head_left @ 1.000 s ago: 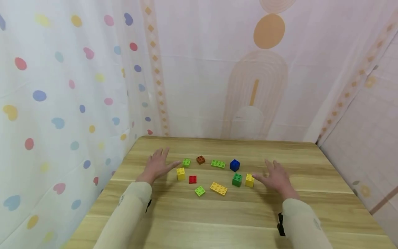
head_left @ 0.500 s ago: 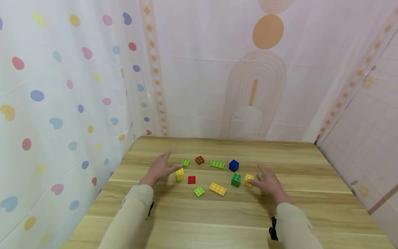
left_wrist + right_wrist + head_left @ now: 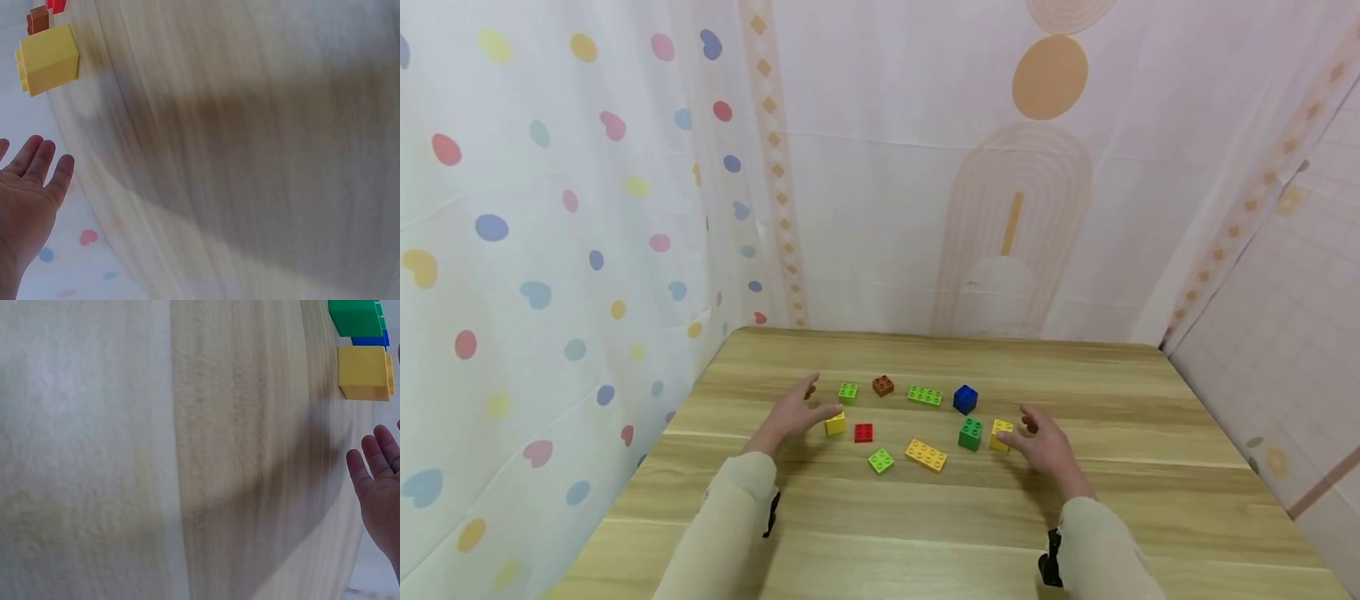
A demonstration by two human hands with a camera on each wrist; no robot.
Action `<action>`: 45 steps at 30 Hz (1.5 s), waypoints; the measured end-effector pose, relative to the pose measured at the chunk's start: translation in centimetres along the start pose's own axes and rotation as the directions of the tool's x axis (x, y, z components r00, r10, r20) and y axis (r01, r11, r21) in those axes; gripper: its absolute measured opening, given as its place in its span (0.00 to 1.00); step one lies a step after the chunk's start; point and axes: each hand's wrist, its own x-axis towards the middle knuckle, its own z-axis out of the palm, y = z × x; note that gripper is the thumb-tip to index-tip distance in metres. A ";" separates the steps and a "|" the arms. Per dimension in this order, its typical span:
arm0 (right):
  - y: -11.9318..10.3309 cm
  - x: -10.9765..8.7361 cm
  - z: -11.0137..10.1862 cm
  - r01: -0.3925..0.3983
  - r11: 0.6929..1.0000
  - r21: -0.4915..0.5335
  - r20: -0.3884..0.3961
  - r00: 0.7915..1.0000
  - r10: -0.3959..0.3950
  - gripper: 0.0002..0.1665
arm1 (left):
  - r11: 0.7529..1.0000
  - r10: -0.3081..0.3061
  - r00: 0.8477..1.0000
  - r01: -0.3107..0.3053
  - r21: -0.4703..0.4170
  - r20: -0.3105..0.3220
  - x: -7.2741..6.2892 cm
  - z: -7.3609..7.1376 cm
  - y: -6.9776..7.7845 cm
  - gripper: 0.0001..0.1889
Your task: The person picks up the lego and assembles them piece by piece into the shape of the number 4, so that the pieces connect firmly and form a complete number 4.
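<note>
My left hand (image 3: 788, 415) is over the left side of the table, its thumb overlapping the top of a yellow brick (image 3: 835, 426) in the head view. The left wrist view shows loosely extended fingers (image 3: 39, 159) apart from that yellow brick (image 3: 51, 59). On the other side, my right hand (image 3: 1047, 446) is at a second yellow brick (image 3: 1002, 427), with the thumb overlapping its front. In the right wrist view a gap shows between the fingers (image 3: 377, 456) and this brick (image 3: 362, 374). A green brick (image 3: 970, 434) stands just left of it. Neither hand holds anything.
Between the hands on the wooden table (image 3: 880, 533) lie a red brick (image 3: 863, 432), a yellow-orange long brick (image 3: 926, 456), a lime square brick (image 3: 881, 461), a second lime square brick (image 3: 848, 392), a brown brick (image 3: 883, 385), a long lime brick (image 3: 925, 396) and a blue brick (image 3: 966, 399). Curtains (image 3: 880, 208) hang behind.
Both hands have moved inward and lower toward the two yellow bricks, their fingers bending a little from a wider spread. The bricks stay where they were.
</note>
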 end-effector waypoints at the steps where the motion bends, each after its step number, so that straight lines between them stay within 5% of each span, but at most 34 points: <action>1: 0.0 -0.1 0.1 -0.002 1.000 0.005 -0.002 1.000 0.002 0.48 | 1.000 -0.010 1.000 0.010 -0.009 0.001 -0.1 0.1 -0.1 0.47; 22: 0.8 -0.2 1.1 -0.031 0.994 0.106 -0.027 0.999 0.034 0.36 | 0.988 -0.055 0.998 0.055 -0.144 0.004 -0.2 0.9 -1.5 0.36; 45: 1.2 0.0 1.6 -0.027 0.989 0.144 -0.037 0.999 0.032 0.30 | 0.979 -0.059 0.998 0.053 -0.194 -0.024 -0.3 2.1 -1.8 0.23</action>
